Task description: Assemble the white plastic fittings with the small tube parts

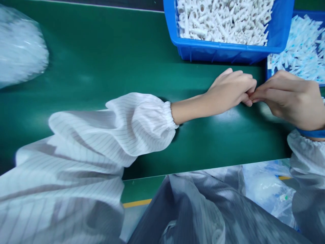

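Closely, 2 hands (233, 86) pinch together over the shiny green tabletop (101, 67); holding what, I can't tell.

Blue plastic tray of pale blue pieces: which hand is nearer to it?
Right. The right hand is at the near side of the tray; the left hand is farther off, to its left.

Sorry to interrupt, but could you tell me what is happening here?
A person's left hand and right hand meet above the smooth green tabletop; anything pinched between them is hidden. Beyond stands a blue plastic bin of small white parts, with a blue tray of slim white-and-blue pieces to its right.
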`<state>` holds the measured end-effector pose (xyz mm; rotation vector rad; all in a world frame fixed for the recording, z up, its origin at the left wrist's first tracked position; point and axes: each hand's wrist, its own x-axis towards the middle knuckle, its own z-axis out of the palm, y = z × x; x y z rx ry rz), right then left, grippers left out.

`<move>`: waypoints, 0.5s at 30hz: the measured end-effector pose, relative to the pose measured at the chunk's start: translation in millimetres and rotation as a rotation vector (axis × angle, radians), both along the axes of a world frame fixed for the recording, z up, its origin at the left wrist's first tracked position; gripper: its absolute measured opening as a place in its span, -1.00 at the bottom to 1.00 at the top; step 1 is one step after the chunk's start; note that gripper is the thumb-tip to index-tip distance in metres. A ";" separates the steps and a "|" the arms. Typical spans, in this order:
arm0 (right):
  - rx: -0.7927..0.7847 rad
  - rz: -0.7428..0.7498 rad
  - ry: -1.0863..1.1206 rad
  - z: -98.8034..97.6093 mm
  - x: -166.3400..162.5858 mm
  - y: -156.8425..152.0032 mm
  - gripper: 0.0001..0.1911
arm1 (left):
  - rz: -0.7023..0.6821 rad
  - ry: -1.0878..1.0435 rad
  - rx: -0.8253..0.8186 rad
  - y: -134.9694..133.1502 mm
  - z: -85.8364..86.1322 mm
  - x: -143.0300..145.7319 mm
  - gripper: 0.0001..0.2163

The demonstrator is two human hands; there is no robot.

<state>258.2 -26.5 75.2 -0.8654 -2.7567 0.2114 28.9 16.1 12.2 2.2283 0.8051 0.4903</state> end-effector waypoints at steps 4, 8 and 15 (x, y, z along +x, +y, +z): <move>0.022 -0.018 -0.084 4.0 -2.7 -4.4 -0.68 | 0.011 0.001 0.021 -0.9 -2.3 -0.1 -0.87; 0.089 -0.018 -0.146 8.4 -6.1 -8.6 -0.71 | 0.016 -0.025 0.035 -1.0 -6.6 2.0 -0.84; 0.207 -0.036 -0.262 5.9 -16.4 -14.3 -0.67 | 0.004 0.022 0.020 -0.2 0.9 6.8 -0.79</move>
